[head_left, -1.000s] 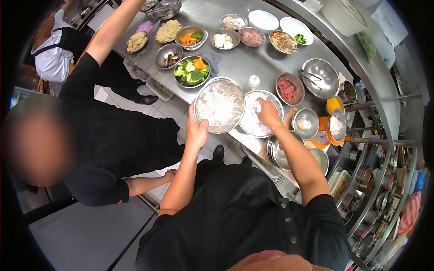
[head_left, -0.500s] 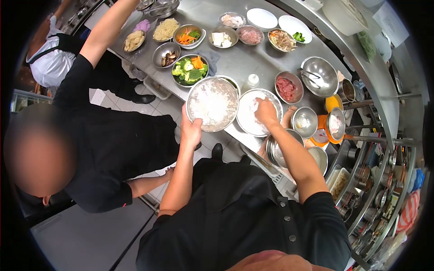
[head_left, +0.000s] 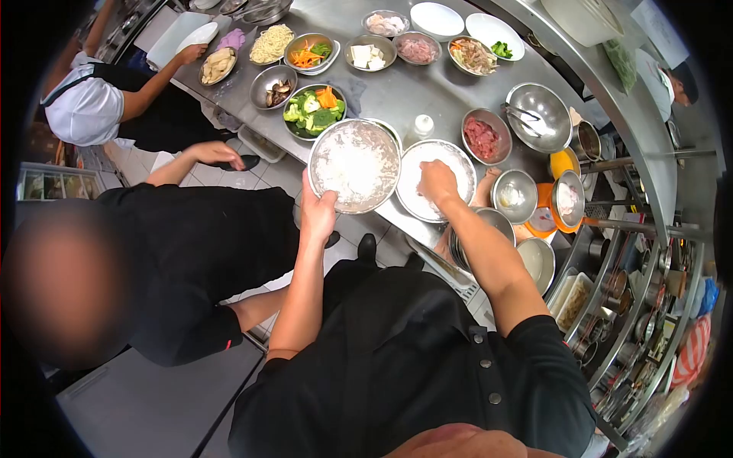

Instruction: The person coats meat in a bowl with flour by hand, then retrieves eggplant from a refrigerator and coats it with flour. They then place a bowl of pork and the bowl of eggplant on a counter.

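Note:
My left hand (head_left: pixel 317 210) is closed on the near rim of a metal bowl (head_left: pixel 312 164) with white powder (head_left: pixel 355 169) inside. The bowl is tilted toward me, at the table's edge. My right hand (head_left: pixel 437 182) is down in a second metal bowl (head_left: pixel 471 178) of white powder, just to the right. Its fingers are curled at the powder, and what they hold, if anything, is hidden. A squeeze bottle (head_left: pixel 421 127) stands behind this bowl. Right of it, a metal bowl holds raw red meat (head_left: pixel 482 140).
Bowls of broccoli and carrot (head_left: pixel 314 112), mushrooms (head_left: pixel 277 92), noodles (head_left: pixel 272 43) and tofu (head_left: pixel 366 57) stand on the steel table (head_left: pixel 427 85). Tongs (head_left: pixel 523 114) lie in a large bowl at right. A co-worker in black (head_left: pixel 206 237) stands close at left; another (head_left: pixel 88 103) is farther back.
The near co-worker's arm has drawn back from the table. The farther co-worker's hand now shows at a white plate. My hands stay at the same bowls, with the view shifted slightly.

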Demonstrator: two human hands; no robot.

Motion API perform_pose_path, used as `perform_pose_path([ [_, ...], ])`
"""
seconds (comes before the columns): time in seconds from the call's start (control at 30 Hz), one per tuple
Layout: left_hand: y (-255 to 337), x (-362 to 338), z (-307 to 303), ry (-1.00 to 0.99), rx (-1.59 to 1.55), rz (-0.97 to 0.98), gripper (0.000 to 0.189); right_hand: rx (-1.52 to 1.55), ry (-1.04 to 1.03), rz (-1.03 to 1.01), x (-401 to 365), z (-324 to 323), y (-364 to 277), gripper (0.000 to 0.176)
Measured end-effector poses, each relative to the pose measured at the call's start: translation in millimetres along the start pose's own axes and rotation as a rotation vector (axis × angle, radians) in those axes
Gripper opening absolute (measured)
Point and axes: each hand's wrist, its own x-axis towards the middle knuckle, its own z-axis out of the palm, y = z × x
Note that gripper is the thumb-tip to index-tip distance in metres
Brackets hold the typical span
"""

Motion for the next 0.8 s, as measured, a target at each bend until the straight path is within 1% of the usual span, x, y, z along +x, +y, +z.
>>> perform_pose_path([
  [0.07,1.1,-0.7,0.0,0.002,-0.001,0.000,0.063,0.032,-0.004,-0.023,0.4,-1.0,2.7,0.051],
  [0.13,5.6,-2.9,-2.2,0.018,0.020,-0.007,0.063,0.123,0.158,-0.038,-2.6,-1.2,11.9,0.062],
  [0.17,5.0,-4.1,-4.3,0.023,0.020,-0.012,0.063,0.121,0.151,-0.041,-7.7,-4.8,16.0,0.062],
  [0.23,4.9,-1.9,-7.7,0.031,-0.010,-0.024,0.063,0.097,0.068,-0.108,-16.7,-21.3,23.3,0.071],
  [0.27,5.0,-0.7,-8.4,0.031,-0.011,-0.025,0.063,0.128,0.060,-0.069,-19.5,-26.3,21.9,0.078],
  [0.3,5.3,0.3,-8.3,0.029,-0.016,-0.023,0.063,0.127,0.060,-0.067,-21.1,-28.6,16.9,0.078],
  [0.37,5.6,2.0,-5.3,0.018,-0.020,-0.023,0.063,0.015,-0.061,0.055,-27.4,-30.2,-4.8,0.074],
  [0.4,5.4,2.9,-3.1,0.008,-0.020,-0.018,0.063,-0.049,-0.056,0.034,-31.6,-27.2,-15.0,0.067],
  [0.43,5.4,2.8,-1.4,-0.001,-0.019,-0.014,0.063,-0.048,-0.056,0.037,-29.9,-20.1,-13.4,0.067],
  [0.5,8.9,2.6,4.1,-0.004,-0.029,-0.034,0.064,-0.120,0.053,-0.048,-16.2,7.1,-5.4,0.056],
  [0.53,10.6,2.9,5.5,-0.003,-0.041,-0.053,0.064,-0.076,0.093,-0.030,-4.2,17.7,4.0,0.052],
  [0.57,11.6,2.7,5.3,-0.005,-0.040,-0.054,0.064,-0.074,0.093,-0.028,2.7,21.4,18.9,0.052],
  [0.63,11.9,2.2,3.8,-0.020,-0.048,-0.048,0.064,0.139,0.181,-0.156,9.1,21.6,45.7,0.052],
  [0.67,11.3,2.6,2.5,-0.020,-0.050,-0.050,0.064,0.189,0.145,-0.071,-12.0,-18.9,30.6,0.054],
  [0.7,11.1,3.5,1.6,-0.023,-0.036,-0.069,0.065,0.188,0.142,-0.070,-17.8,-32.0,33.2,0.054],
  [0.77,12.4,4.2,0.7,-0.026,-0.023,-0.087,0.065,0.611,0.140,-0.024,-26.7,-50.9,43.4,0.058],
  [0.8,15.6,4.5,1.5,-0.058,0.005,-0.145,0.065,0.663,0.145,0.005,-40.1,-73.7,31.8,0.053],
])
